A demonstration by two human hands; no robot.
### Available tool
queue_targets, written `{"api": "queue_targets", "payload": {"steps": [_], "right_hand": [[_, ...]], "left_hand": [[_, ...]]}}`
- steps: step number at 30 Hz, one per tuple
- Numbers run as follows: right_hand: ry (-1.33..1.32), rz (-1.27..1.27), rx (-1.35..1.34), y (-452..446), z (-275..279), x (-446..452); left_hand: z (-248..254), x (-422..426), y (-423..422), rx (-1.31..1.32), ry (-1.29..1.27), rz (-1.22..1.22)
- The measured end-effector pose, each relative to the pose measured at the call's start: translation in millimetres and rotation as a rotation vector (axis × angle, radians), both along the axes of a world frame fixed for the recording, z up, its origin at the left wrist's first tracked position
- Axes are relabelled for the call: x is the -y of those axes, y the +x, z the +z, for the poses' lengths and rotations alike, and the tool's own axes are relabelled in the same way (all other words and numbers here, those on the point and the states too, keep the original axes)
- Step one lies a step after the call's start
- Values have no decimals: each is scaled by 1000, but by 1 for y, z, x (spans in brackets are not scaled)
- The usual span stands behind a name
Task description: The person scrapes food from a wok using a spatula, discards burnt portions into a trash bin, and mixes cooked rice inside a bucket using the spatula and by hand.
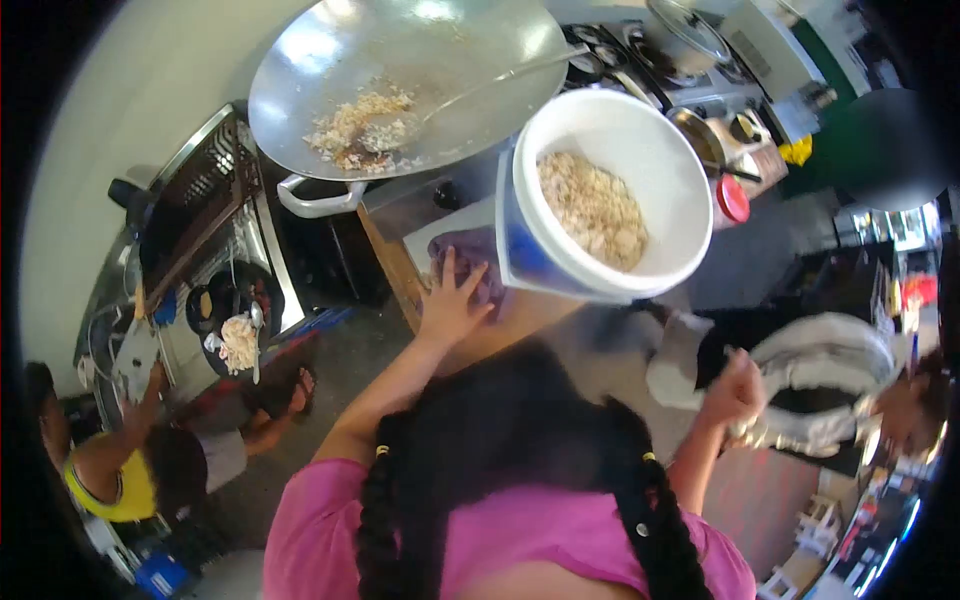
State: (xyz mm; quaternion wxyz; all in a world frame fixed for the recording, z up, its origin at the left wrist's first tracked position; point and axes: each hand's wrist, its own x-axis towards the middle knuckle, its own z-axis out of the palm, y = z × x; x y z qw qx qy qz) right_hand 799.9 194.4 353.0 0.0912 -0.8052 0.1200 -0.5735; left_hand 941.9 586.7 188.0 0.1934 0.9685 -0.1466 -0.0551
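Observation:
My left hand (456, 300) lies with its fingers spread on a crumpled purple cloth (470, 258), beside the bucket. The white bucket (668, 130), blue on the outside, is tilted so that its mouth faces me. Cooked rice (595, 210) fills its lower part. Above it to the left is a large metal wok (450, 60) with some browned fried rice (365, 120) and a long-handled ladle (480, 83) inside. Away from the bucket, to the right, my right hand (738, 390) is closed. Whatever its fingers hold, if anything, is hidden.
A person in a yellow top (110, 480) is at the left, near a dark pan (205, 300) with food. Another person in light clothing (820, 350) is at the right. A lidded pot (690, 40) and a red-lidded jar (732, 198) stand beyond the bucket.

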Motion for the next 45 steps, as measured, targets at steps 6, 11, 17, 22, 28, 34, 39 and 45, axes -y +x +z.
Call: {"api": "queue_targets", "payload": {"steps": [6,11,17,22,28,34,39,45], "right_hand": [[496,663,-369,117,93,54],[-48,1305,-482,280,142,2],[-477,1077,-684,407,139,-123],[-956,738,-1014,484,61,-158],[-742,810,-1232,494,110,-166],[-800,659,-1102,516,165,-128],[-872,516,-1208,559,125,-135],[-820,795,-1010,566,77,-211]], "left_hand": [[-46,19,23,226,50,69],[-45,7,27,119,-275,331],[40,-37,-11,-192,-1798,549],[138,-88,8,176,-1422,549],[155,-136,45,584,-284,553],[159,-150,93,-106,-2102,815],[130,-163,134,-42,-584,1015],[170,-139,138,179,46,896]]}}
